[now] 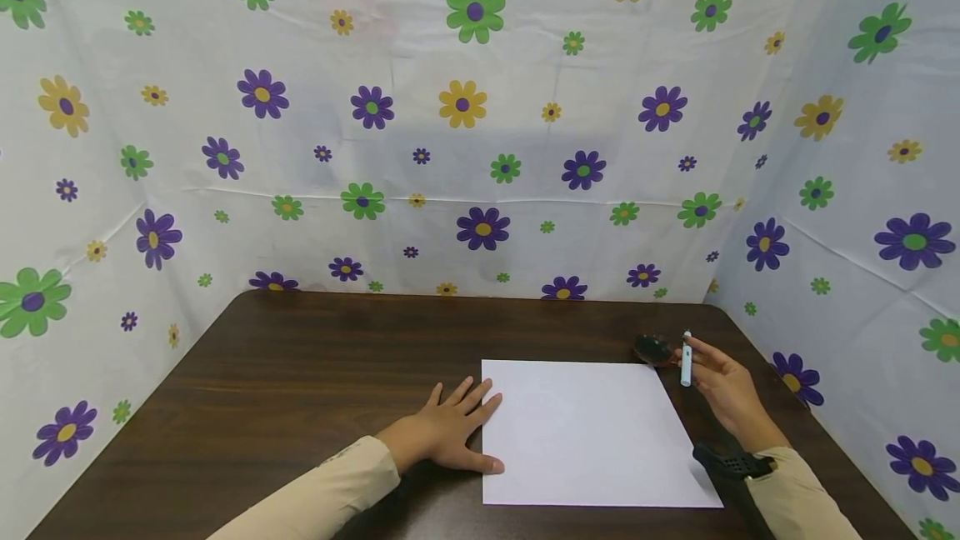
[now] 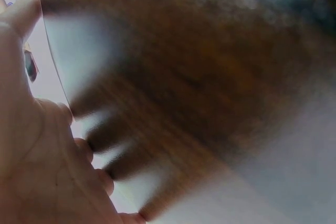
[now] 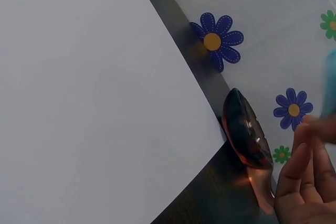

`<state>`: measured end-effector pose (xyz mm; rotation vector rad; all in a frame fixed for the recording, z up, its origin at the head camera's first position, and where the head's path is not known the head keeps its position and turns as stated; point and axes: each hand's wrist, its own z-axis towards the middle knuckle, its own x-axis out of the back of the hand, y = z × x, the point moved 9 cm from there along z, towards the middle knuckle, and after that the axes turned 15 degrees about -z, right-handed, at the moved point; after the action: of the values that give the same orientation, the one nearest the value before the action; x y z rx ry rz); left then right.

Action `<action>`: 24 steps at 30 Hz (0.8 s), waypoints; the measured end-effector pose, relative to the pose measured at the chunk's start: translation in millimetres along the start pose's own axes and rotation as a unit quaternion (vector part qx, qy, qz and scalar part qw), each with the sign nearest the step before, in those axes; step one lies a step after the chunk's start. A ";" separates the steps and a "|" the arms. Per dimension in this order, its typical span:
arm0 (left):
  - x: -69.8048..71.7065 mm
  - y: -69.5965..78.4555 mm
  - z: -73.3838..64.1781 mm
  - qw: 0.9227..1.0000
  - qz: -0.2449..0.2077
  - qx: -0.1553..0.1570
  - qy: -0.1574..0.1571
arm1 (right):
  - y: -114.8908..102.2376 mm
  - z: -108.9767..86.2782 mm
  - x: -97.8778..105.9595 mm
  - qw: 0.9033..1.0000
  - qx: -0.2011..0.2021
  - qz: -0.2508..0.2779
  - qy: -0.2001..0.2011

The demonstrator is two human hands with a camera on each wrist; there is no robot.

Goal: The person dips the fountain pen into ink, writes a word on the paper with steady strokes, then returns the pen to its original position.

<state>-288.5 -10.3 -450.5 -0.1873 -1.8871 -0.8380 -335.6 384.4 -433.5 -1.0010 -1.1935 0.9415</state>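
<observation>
A white sheet of paper [image 1: 585,440] lies flat on the dark wooden table. My left hand [image 1: 453,427] rests at its left edge, fingers spread, thumb and fingertips on the sheet. Above the far right corner, my right hand [image 1: 722,386] pinches a slim light-blue pen-like tool [image 1: 686,363] upright; its exact kind is unclear. Only a blurred piece of the tool [image 3: 329,85] shows in the right wrist view. Beside that corner lies a shiny large-bowled spoon [image 3: 245,129] with a copper-coloured handle. Whether my right fingers touch the spoon handle cannot be told.
The brown table top [image 1: 300,373] extends left of the paper and behind it. A white cloth [image 1: 420,48] printed with flowers hangs behind the table and along both sides. A black strap device [image 1: 735,463] sits on my right wrist.
</observation>
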 end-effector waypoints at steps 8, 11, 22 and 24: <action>-1.2 -1.9 2.2 1.000 0.003 0.001 -0.002 | -1.5 0.1 -0.5 0.999 0.002 0.030 0.018; -1.2 -2.7 2.3 1.000 0.004 0.001 -0.001 | -1.2 0.1 -2.2 1.000 0.005 0.025 0.002; -0.7 -1.2 1.3 1.000 -0.005 -0.003 0.002 | -4.3 -0.3 -6.3 0.997 0.045 0.048 -0.033; -0.5 -1.0 1.1 1.000 -0.004 -0.003 0.000 | -3.6 0.2 -4.9 0.998 0.042 0.040 -0.021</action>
<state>-289.5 -10.2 -451.7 -0.1823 -1.8864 -0.8490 -336.2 378.8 -431.4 -0.9722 -1.1462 1.0726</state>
